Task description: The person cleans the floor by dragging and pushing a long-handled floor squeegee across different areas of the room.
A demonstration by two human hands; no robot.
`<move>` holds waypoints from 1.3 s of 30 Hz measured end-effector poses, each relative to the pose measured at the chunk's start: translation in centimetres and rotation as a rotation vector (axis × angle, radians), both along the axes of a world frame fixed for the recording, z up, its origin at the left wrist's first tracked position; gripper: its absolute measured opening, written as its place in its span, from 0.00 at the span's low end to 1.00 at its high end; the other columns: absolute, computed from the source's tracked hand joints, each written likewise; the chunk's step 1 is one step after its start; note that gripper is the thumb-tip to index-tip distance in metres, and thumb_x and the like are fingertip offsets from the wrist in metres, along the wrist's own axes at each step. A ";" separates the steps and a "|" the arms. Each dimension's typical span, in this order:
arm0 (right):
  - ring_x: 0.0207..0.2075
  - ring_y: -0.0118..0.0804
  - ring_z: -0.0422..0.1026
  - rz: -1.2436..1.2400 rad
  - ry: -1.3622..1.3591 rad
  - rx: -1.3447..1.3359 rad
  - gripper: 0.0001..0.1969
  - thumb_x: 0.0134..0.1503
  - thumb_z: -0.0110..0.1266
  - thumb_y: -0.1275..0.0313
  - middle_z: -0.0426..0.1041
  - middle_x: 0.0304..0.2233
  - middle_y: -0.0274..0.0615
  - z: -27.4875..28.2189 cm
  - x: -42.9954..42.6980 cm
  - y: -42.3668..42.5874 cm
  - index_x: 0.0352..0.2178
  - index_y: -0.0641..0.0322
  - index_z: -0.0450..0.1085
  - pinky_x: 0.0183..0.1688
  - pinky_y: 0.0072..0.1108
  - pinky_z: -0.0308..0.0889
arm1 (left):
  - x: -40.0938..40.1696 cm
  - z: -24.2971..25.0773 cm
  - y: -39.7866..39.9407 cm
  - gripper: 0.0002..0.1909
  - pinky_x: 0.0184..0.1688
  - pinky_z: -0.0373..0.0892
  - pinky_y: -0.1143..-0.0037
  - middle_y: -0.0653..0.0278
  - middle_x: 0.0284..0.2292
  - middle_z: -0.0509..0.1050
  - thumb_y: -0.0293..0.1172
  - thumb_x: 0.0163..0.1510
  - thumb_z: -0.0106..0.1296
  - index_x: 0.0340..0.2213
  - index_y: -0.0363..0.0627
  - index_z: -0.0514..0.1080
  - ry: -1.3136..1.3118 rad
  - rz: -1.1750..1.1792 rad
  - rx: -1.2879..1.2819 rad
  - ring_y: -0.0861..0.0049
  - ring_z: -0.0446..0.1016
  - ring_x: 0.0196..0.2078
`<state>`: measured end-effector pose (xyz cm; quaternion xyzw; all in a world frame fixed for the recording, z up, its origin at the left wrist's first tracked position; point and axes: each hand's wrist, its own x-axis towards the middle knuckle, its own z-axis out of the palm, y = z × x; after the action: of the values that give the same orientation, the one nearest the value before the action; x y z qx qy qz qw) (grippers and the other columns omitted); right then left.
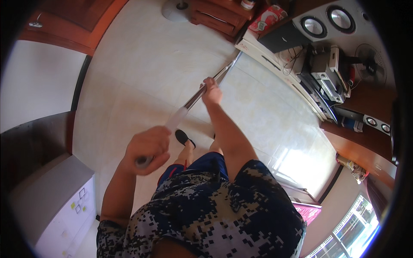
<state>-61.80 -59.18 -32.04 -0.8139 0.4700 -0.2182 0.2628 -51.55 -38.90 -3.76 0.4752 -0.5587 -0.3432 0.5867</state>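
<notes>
A long metal pole with a pale grip runs diagonally over the tiled floor. My left hand is closed around the grip at its near end, whose round grey cap shows by the thumb. Farther along, my right hand holds the metal shaft. Beyond that hand, a narrow flat head like a flat mop's lies close to the base of a white low cabinet; its exact form is hard to tell.
The white low cabinet runs along the right, below shelves with speakers, electronic boxes and a fan. A wooden drawer unit and a round grey base stand ahead. At lower left is a white cabinet.
</notes>
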 end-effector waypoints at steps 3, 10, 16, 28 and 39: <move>0.34 0.46 0.72 0.024 0.015 0.088 0.05 0.46 0.52 0.71 0.72 0.30 0.36 0.5 2.3 4.5 0.28 0.50 0.67 0.32 0.33 0.68 | 1.8 1.7 4.2 0.09 0.35 0.63 0.65 0.59 0.16 0.66 0.15 0.37 0.48 0.13 0.41 0.62 0.051 0.087 0.002 0.67 0.66 0.20; 0.35 0.39 0.70 0.435 -0.080 0.107 0.07 0.38 0.54 0.78 0.70 0.27 0.31 5.2 10.9 13.3 0.20 0.52 0.66 0.34 0.28 0.67 | 2.8 5.0 13.7 0.07 0.28 0.63 0.67 0.61 0.14 0.66 0.20 0.36 0.48 0.13 0.42 0.61 0.099 0.503 -0.014 0.70 0.64 0.16; 0.32 0.41 0.72 0.385 -0.056 0.086 0.11 0.37 0.54 0.79 0.70 0.28 0.32 7.1 11.8 12.4 0.22 0.48 0.67 0.30 0.29 0.67 | 5.4 7.0 12.1 0.08 0.34 0.67 0.66 0.66 0.13 0.67 0.26 0.37 0.55 0.13 0.44 0.65 0.076 0.353 -0.104 0.72 0.67 0.16; 0.32 0.43 0.72 0.178 0.255 0.018 0.05 0.45 0.50 0.74 0.72 0.28 0.35 -2.3 14.0 -4.6 0.22 0.47 0.69 0.33 0.32 0.66 | 15.2 -4.1 -0.4 0.06 0.44 0.63 0.65 0.60 0.18 0.66 0.16 0.40 0.48 0.16 0.38 0.62 0.277 0.326 -0.002 0.65 0.66 0.24; 0.32 0.43 0.71 0.715 -0.077 0.101 0.05 0.42 0.54 0.73 0.70 0.30 0.35 8.2 31.4 11.1 0.24 0.52 0.67 0.32 0.31 0.67 | 22.1 9.3 10.2 0.17 0.21 0.61 0.75 0.68 0.10 0.64 0.29 0.39 0.57 0.09 0.47 0.58 0.073 0.536 -0.069 0.77 0.62 0.12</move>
<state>-30.38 -48.05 -23.88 -0.9039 0.1558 -0.1195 0.3799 -29.46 -28.73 5.50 0.5732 -0.4029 -0.1735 0.6921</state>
